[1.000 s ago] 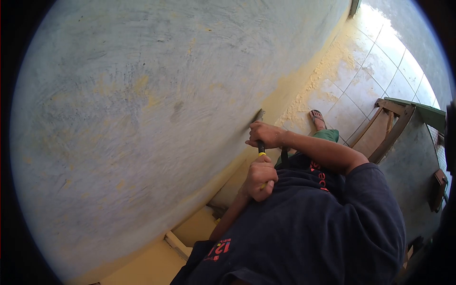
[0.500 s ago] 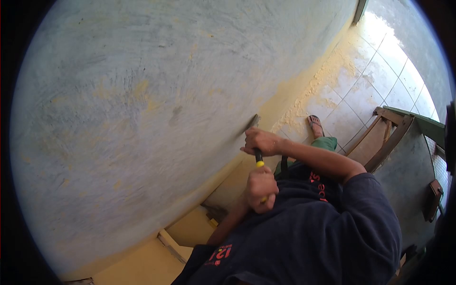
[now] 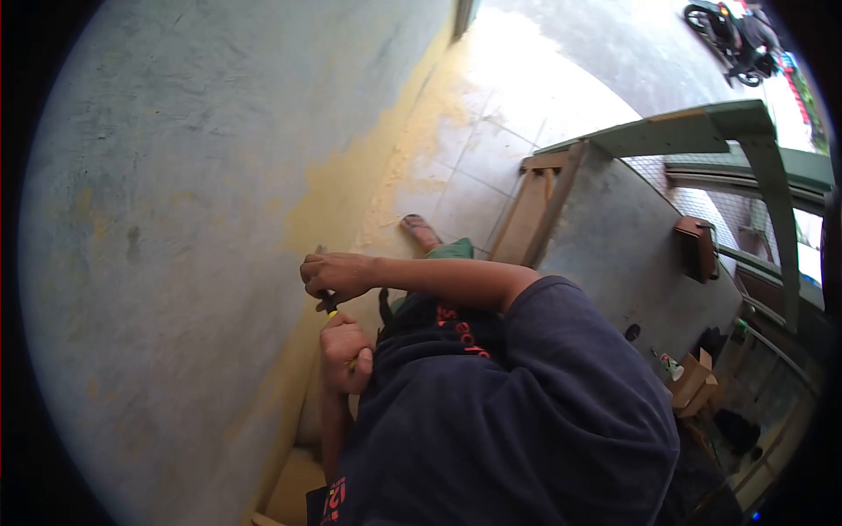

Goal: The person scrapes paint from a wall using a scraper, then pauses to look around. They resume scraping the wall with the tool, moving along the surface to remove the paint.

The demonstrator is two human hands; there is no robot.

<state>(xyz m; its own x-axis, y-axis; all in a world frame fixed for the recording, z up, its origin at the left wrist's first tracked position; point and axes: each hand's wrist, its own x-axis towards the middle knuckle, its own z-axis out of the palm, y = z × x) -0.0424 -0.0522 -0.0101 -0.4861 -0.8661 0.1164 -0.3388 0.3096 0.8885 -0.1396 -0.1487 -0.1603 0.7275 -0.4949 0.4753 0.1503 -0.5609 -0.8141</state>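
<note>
A scraper [image 3: 327,303] with a black and yellow handle is held in both hands against the painted wall [image 3: 158,289]. My right hand [image 3: 340,276] is closed around its upper part near the blade, of which only a small grey end shows above the fingers. Below it, my left hand [image 3: 347,352] is wrapped round the handle's lower end. Grey-blue paint covers most of the wall, while yellow patches show along its lower part.
Pale yellow flakes lie along the wall's foot on the tiled floor [image 3: 478,158], close to my sandalled foot [image 3: 421,231]. A wooden frame [image 3: 548,206] and a brown box-like case [image 3: 695,249] are to the right. A cardboard box [image 3: 694,383] sits lower right; a motorcycle [image 3: 732,39] stands outside.
The view has swung right, bringing the motorcycle, mesh and cardboard box into sight. Both hands still grip the scraper, and its blade shows less than before.
</note>
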